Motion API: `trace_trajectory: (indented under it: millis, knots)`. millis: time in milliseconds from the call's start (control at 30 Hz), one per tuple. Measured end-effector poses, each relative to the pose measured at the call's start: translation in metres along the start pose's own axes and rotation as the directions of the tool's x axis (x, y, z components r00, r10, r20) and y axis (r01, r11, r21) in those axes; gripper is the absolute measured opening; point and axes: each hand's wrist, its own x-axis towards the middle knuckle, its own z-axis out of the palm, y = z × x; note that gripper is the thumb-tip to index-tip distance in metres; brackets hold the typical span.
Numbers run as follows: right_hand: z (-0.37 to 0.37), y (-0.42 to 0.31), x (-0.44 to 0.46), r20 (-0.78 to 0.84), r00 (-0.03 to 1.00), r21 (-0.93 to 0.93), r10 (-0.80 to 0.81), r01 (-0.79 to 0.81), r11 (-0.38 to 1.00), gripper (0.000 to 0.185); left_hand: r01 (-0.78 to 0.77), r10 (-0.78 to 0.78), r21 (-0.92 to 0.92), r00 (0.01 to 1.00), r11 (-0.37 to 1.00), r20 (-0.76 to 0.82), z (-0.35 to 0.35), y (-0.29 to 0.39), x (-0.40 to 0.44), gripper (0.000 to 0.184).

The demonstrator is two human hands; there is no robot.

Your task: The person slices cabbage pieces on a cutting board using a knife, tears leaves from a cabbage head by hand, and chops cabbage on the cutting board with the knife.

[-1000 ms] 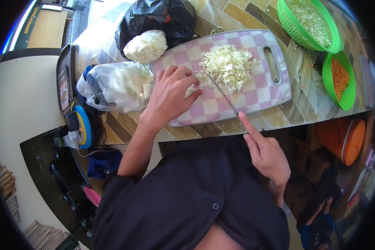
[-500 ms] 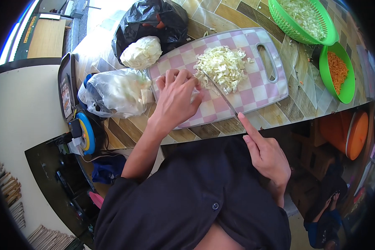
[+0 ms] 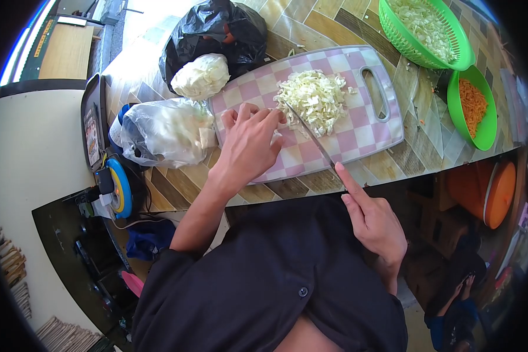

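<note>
A pink-and-white checked cutting board (image 3: 364, 138) lies on the table, bearing a heap of chopped cabbage (image 3: 314, 100). My right hand (image 3: 374, 226) grips a knife (image 3: 315, 141), index finger stretched along it; its blade slants up-left to the heap's left edge. Left of the blade, my left hand (image 3: 249, 144) is bent over the board with curled fingers. A pale piece of cabbage (image 3: 276, 136) shows beneath them, mostly hidden by the hand. The fingertips are close to the knife tip.
A cabbage head (image 3: 201, 76) sits by a black plastic bag (image 3: 214, 32). Below it is a clear bag (image 3: 164, 132) with pale contents. A green basket (image 3: 416, 56) holds shredded cabbage; a green bowl (image 3: 488, 138) holds shredded carrot. Another person (image 3: 457, 299) is at lower right.
My left fingers have straightened slightly over the board. The knife stays in my right hand, its tip still by the heap. The view has shifted a little.
</note>
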Motion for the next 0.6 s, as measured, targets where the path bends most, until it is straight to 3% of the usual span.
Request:
trace_trajectory:
  millis: [367,467,600]
  knots:
    - [-0.001,-0.002,0.0,-0.012,1.0,0.013,-0.007,0.007,1.0,0.061,-0.06,0.056,-0.079,0.997,0.995,-0.059,0.0,-0.003,0.005,0.019]
    - [0.002,0.002,-0.001,-0.055,0.998,0.055,-0.037,0.04,0.998,0.059,0.007,-0.037,-0.309,0.995,0.951,-0.09,-0.013,-0.007,0.002,0.018]
    - [0.002,0.002,0.001,-0.166,0.986,0.148,-0.007,0.032,0.988,0.057,0.039,-0.067,-0.32,0.995,0.947,-0.077,-0.029,-0.024,-0.008,0.015]
